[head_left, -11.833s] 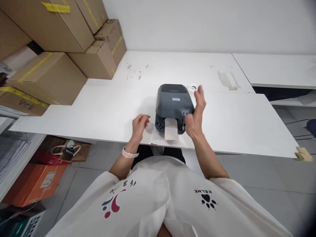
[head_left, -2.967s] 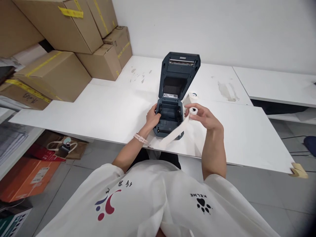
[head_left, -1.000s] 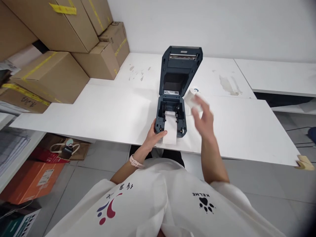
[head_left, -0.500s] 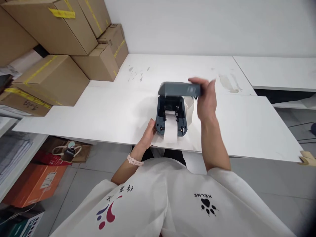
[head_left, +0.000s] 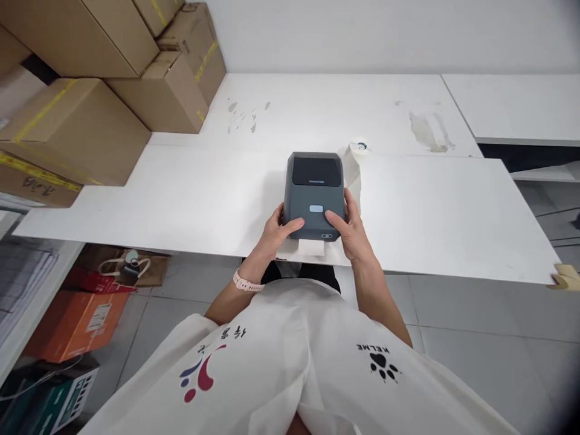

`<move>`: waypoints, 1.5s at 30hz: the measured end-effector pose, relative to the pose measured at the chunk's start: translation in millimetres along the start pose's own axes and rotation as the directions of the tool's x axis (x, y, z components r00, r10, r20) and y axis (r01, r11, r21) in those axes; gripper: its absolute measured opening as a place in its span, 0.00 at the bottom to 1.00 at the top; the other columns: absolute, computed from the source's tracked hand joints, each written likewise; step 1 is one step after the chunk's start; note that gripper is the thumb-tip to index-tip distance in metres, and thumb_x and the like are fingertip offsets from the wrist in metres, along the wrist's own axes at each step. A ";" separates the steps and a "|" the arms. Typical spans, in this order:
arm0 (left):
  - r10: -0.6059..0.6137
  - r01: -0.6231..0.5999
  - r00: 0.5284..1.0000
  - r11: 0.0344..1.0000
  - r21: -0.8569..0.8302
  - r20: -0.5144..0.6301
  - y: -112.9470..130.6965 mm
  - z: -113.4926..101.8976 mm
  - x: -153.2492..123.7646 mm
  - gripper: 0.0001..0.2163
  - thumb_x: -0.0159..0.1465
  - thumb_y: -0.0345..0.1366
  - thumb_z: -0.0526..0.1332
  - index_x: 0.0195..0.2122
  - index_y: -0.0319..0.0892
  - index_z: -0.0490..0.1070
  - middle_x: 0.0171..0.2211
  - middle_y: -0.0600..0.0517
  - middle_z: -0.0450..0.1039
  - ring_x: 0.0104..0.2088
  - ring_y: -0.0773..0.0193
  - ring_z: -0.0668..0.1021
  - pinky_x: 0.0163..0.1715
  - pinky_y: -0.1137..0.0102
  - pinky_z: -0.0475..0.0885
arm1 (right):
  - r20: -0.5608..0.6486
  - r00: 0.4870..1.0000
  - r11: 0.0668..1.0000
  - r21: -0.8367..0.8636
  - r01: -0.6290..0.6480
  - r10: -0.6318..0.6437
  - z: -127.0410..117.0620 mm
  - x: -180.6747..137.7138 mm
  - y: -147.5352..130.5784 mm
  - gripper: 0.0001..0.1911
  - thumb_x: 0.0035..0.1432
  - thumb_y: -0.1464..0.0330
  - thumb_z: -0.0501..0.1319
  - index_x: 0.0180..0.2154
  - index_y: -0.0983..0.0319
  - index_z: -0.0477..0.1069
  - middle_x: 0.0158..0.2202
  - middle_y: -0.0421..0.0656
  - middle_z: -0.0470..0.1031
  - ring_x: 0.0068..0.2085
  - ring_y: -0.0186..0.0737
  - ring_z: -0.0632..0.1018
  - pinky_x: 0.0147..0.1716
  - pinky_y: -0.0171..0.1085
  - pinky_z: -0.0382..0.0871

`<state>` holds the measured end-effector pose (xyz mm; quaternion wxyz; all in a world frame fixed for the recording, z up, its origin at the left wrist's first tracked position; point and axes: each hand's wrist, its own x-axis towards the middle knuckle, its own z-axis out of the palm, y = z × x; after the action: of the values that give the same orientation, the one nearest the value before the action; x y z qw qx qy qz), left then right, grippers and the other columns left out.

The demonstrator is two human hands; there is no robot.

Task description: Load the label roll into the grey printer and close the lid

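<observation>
Your dark grey box-shaped printer (head_left: 315, 193) sits at the near edge of the flat white table (head_left: 453, 229), with your left hand (head_left: 274, 232) on its left side and your right hand (head_left: 351, 229) on its right. A white paper roll (head_left: 356, 158) stands just behind its far right corner. Brown cardboard boxes (head_left: 81, 127) are stacked on the table's far left.

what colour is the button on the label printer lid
Light blue button, on the dark grey label printer; head view.

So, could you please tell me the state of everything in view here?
label printer, lid shut.
paper strip, poking from the front slot.
paper roll, beside the printer, tail loose.
left hand, gripping the printer's front left corner.
right hand, gripping its front right corner.
cardboard boxes, taped shut.
</observation>
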<state>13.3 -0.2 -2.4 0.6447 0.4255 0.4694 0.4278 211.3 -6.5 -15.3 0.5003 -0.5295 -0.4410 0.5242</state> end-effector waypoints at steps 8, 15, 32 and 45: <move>0.104 -0.079 0.984 0.983 0.168 -0.143 -22.0 -8.3 -16.5 0.35 0.58 0.54 0.70 0.62 0.45 0.66 0.64 0.41 0.70 0.61 0.51 0.75 0.55 0.61 0.73 | -0.048 0.999 0.999 0.038 -0.005 0.007 3.9 -1.0 3.2 0.57 0.53 0.48 0.70 0.75 0.48 0.43 0.75 0.42 0.56 0.74 0.50 0.61 0.73 0.52 0.59; -0.139 0.129 0.988 0.981 0.143 0.062 -48.5 -8.9 -55.8 0.27 0.66 0.61 0.56 0.24 0.41 0.73 0.19 0.55 0.65 0.20 0.71 0.64 0.27 0.69 0.65 | -0.005 0.999 0.998 -0.049 0.044 -0.044 -0.5 19.1 -4.3 0.58 0.51 0.54 0.71 0.75 0.47 0.43 0.75 0.41 0.56 0.72 0.52 0.63 0.71 0.54 0.61; -0.209 0.107 0.939 0.932 0.346 0.274 -28.4 -10.9 -39.9 0.21 0.62 0.55 0.64 0.23 0.42 0.73 0.19 0.56 0.68 0.20 0.71 0.65 0.25 0.70 0.62 | 0.034 0.988 0.962 -0.226 0.154 -0.150 -2.4 33.8 -12.9 0.60 0.50 0.54 0.73 0.75 0.48 0.42 0.74 0.47 0.56 0.70 0.54 0.67 0.69 0.56 0.64; 0.264 -0.225 0.955 0.941 0.253 -0.133 -1.0 -21.0 -15.3 0.27 0.72 0.55 0.49 0.65 0.48 0.68 0.70 0.47 0.66 0.70 0.54 0.67 0.67 0.60 0.65 | -0.095 0.940 0.932 -0.197 0.305 -0.328 -13.6 -5.5 -9.4 0.34 0.71 0.43 0.45 0.70 0.47 0.59 0.74 0.37 0.59 0.75 0.45 0.59 0.75 0.53 0.54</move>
<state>-9.8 -11.9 -3.7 0.4905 0.5170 0.5118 0.4798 225.0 -11.8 -6.0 0.5555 -0.5263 -0.5335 0.3603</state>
